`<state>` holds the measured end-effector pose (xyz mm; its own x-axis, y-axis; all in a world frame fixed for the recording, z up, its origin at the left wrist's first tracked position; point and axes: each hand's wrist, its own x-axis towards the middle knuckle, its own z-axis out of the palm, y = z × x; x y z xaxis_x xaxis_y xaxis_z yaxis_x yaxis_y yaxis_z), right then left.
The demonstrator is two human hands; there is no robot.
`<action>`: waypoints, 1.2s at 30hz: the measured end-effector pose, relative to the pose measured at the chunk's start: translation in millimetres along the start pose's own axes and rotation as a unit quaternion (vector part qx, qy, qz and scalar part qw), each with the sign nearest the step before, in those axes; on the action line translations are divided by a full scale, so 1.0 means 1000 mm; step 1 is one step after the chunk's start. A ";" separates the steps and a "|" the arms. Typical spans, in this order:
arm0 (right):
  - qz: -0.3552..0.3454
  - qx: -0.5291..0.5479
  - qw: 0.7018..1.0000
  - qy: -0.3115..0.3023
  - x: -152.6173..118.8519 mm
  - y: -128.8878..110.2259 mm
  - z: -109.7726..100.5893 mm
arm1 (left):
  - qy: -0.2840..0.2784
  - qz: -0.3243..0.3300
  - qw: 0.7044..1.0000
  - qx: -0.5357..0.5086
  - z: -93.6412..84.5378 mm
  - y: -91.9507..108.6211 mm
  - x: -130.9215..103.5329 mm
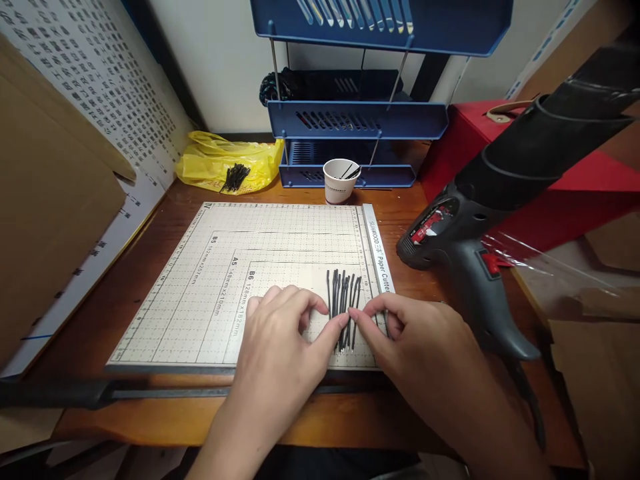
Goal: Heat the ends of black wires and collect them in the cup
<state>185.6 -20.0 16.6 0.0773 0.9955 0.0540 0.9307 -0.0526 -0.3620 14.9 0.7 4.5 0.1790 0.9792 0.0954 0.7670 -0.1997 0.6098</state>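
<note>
Several thin black sticks (pixel 342 293), with shiny tips at their near ends, lie side by side on the cream paper cutter board (pixel 210 267). My left hand (pixel 287 330) is at their left, its thumb resting on the sticks and its index fingertip beside the leftmost one; thumb and finger are apart. From the right, my right hand (pixel 413 333) touches the sticks with its thumb tip, near the left thumb. Its other fingers are curled, with a gap to the thumb. A couple of black sticks show by the right fingers.
Behind the board stand a paper cup (pixel 341 185) holding black sticks, a blue rack (pixel 350 120) and a yellow bag (pixel 200 163) with more sticks. A heat gun (pixel 475 227) stands at right, near a red box (pixel 460 127). The cutter's handle (pixel 55 393) lies front left.
</note>
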 end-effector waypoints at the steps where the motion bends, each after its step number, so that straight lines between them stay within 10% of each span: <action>1: 0.001 0.003 1.000 0.007 0.000 0.000 0.000 | 0.000 0.001 1.000 -0.003 0.000 0.000 0.000; 18: 0.044 -0.030 0.999 0.004 0.002 -0.009 0.002 | 0.011 0.009 1.000 -0.003 0.001 -0.001 -0.003; 26: -0.045 -0.038 0.995 0.077 -0.003 -0.024 0.015 | 0.050 0.117 0.992 0.026 -0.009 -0.013 -0.016; 36: 0.012 -0.072 0.997 -0.033 0.012 -0.032 -0.005 | 0.076 0.131 0.988 0.043 -0.013 -0.022 -0.023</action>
<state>157.9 -7.2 33.3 0.0815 0.9965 -0.0161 0.9707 -0.0830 -0.2256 -14.0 -16.9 -1.2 0.2888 0.8867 0.3611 0.7575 -0.4423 0.4802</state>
